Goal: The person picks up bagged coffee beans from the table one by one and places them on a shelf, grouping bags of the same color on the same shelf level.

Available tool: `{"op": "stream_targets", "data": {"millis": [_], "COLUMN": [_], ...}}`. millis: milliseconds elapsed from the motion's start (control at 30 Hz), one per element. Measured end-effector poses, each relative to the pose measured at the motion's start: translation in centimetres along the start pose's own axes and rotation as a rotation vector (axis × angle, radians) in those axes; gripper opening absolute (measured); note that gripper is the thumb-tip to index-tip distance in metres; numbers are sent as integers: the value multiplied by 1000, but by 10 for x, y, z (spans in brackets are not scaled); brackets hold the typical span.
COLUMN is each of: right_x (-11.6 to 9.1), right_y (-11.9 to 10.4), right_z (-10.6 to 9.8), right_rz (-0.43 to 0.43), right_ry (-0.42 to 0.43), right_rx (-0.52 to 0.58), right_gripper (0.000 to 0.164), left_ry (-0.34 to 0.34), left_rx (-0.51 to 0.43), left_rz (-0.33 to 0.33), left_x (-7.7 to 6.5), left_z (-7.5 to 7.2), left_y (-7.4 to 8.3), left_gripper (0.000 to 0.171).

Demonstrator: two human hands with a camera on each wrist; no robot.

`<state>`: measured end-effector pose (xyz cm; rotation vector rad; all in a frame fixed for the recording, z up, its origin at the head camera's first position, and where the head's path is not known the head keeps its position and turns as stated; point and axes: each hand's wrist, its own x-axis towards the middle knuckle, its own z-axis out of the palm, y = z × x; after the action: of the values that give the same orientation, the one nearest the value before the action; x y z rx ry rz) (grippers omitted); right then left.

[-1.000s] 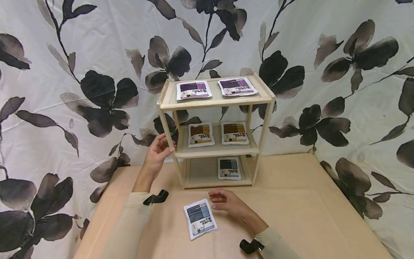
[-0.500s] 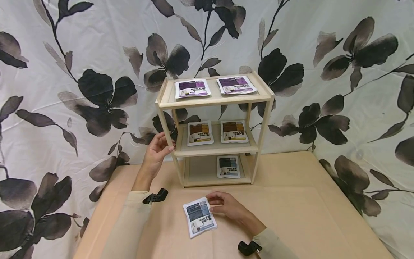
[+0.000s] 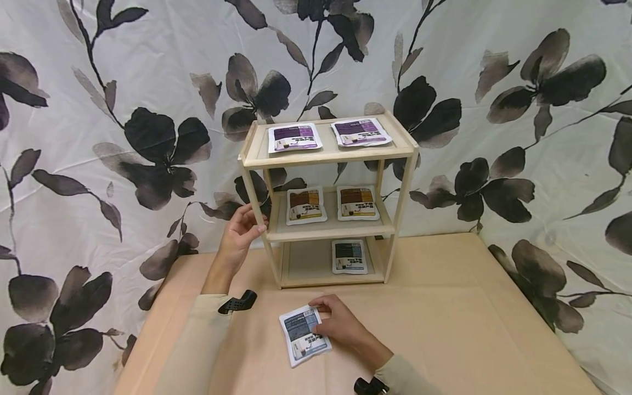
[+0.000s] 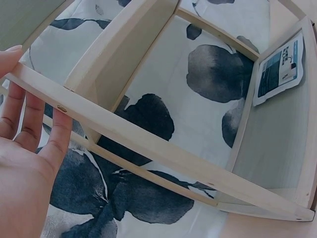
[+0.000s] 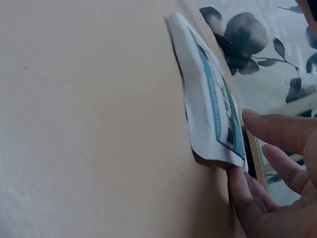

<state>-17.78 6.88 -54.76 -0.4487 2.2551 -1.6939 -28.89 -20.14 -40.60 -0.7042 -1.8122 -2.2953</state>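
Note:
My left hand (image 3: 238, 236) grips the left front post of a light wooden shelf rack (image 3: 328, 160). In the left wrist view, the thumb lies on one side of that post and the fingers (image 4: 57, 139) on the other. A white pouch with a blue-grey label (image 3: 296, 326) lies on the table in front of the rack. My right hand (image 3: 340, 326) is at the right edge of this pouch, its thumb overlapping the label in the head view. In the right wrist view, fingertips (image 5: 237, 173) meet the pouch's edge while the thumb stands apart from them, close over the label.
Two purple-label pouches (image 3: 295, 137) lie on the top shelf. Two brown-and-yellow pouches (image 3: 306, 206) occupy the middle shelf, and a blue-grey pouch (image 3: 349, 257) sits at the right of the bottom shelf (image 3: 308, 263). A floral cloth (image 3: 163, 66) hangs behind the table (image 3: 444, 307).
My right hand has moved left from beside the loose pouch to its edge, with the thumb now over the label. The left hand has kept its place on the post.

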Motion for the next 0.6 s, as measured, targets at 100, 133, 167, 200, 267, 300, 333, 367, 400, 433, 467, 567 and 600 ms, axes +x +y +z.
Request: {"op": "stream_targets", "data": {"millis": [100, 133, 167, 200, 267, 300, 333, 367, 400, 433, 467, 567, 600], "right_x": [-1, -1, -1, -1, -1, -1, -2, -2, -2, -2, -2, -2, -2], "right_y": [0, -1, -1, -1, -1, -1, -1, 0, 0, 0, 0, -1, -1], "right_z": [5, 6, 7, 8, 8, 8, 8, 8, 7, 7, 6, 4, 4], "right_rz": [-10, -12, -15, -14, -12, -13, -17, -21, -23, -24, -22, 3, 12], "right_ry": [22, 25, 26, 25, 15, 8, 0, -8, -16, -26, -38, -75, -83], "right_rx": [-80, -89, -94, -99, -108, -113, -120, -134, -145, -151, -149, -115, -104], "right_gripper": [58, 59, 60, 61, 61, 60, 58, 56, 53, 51, 49, 44, 43], "left_ry": [-8, -9, -10, -10, -8, -9, -7, -5, 0, 4, 9, 14, 15], "left_rx": [-3, -4, -4, -1, 3, 5, 4, 5, 5, 4, 5, 11, 12], "left_rz": [7, 11, 14, 16, 18, 20, 21, 19, 18, 18, 16, 8, 5], "left_x": [0, 0, 0, 0, 0, 0, -1, -1, -1, -1, -1, 0, 0], "left_z": [0, 0, 0, 0, 0, 0, 1, 1, 1, 1, 1, 2, 2], "left_y": [0, 0, 0, 0, 0, 0, 0, 0, 0, 0, 1, 1, 1], "left_gripper": [55, 55, 54, 54, 53, 53, 52, 52, 52, 52, 52, 54, 54]}}
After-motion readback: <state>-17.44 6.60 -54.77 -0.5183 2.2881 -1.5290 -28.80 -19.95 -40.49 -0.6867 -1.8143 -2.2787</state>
